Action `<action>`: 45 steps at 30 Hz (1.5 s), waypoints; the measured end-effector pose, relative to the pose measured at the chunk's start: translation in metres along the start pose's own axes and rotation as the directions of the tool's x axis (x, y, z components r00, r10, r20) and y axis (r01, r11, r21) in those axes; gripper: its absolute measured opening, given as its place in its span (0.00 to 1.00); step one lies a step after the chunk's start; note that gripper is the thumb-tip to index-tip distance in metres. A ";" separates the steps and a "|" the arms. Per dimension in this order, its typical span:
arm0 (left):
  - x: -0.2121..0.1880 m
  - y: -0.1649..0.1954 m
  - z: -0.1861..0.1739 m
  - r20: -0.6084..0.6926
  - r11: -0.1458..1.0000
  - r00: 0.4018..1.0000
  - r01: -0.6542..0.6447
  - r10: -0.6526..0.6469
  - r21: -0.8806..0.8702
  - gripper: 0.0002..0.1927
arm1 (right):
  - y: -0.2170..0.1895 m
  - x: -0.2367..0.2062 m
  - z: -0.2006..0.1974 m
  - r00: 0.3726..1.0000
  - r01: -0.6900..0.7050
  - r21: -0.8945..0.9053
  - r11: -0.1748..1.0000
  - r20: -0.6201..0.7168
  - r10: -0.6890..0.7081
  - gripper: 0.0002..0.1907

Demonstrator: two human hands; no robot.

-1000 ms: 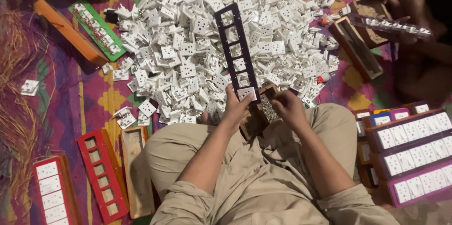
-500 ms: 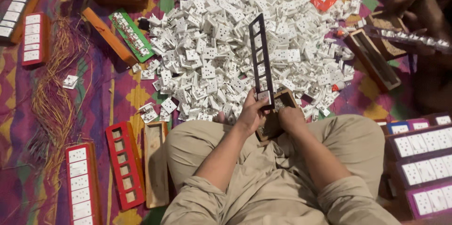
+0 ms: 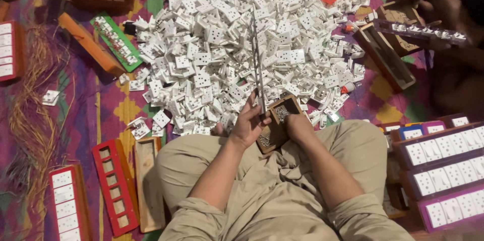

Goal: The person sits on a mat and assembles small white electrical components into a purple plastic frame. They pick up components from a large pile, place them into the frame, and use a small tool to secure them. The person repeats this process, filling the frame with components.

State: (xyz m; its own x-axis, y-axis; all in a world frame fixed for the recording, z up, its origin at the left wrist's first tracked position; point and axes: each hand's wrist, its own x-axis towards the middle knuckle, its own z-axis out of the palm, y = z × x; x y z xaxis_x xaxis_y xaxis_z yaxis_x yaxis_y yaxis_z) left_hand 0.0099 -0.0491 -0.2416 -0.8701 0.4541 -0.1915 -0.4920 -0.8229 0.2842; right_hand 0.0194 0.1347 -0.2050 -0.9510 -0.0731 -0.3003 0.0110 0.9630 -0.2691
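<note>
Nearest the lap: left hand (image 3: pixel 249 122) is closed round the lower end of a dark frame strip (image 3: pixel 258 64), held edge-on, likely for fitting parts.
Beside it: right hand (image 3: pixel 297 125) rests at a small wooden box (image 3: pixel 276 122) of screws; its grip is hidden.
Farther out: white socket pile (image 3: pixel 227 44) lies within reach.
Far right: another person's hands (image 3: pixel 428 14) hold a loaded strip.
Change: frame strip earlier faced up, openings showing; now turned sideways.

White socket pile (image 3: pixel 237 44); red frame (image 3: pixel 115 185); green frame (image 3: pixel 116 43); purple-yellow diamond-patterned mat (image 3: pixel 108 105); khaki trousers (image 3: pixel 282 190).
</note>
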 end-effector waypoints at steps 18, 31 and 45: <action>0.013 0.002 -0.005 0.173 0.983 0.980 0.126 -0.103 -0.131 0.41 | 0.032 0.016 0.038 0.968 0.224 0.948 0.228 -0.243 0.059 0.07; -0.001 -0.006 0.007 0.111 0.983 0.977 0.177 -0.181 0.043 0.41 | 0.005 -0.011 0.014 0.770 0.593 0.640 0.488 -0.627 -0.113 0.08; -0.006 -0.013 0.003 0.067 0.983 0.983 0.166 -0.172 0.084 0.43 | 0.000 -0.023 0.024 0.758 0.607 0.675 0.420 -0.650 -0.052 0.09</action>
State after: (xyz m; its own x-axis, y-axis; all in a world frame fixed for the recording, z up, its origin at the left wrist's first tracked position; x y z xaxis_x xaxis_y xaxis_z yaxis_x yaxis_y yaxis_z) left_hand 0.0212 -0.0395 -0.2412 -0.7726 0.6107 -0.1738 -0.6303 -0.7045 0.3263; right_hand 0.0491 0.1302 -0.2200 -0.9223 0.0630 0.3813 -0.3647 0.1849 -0.9126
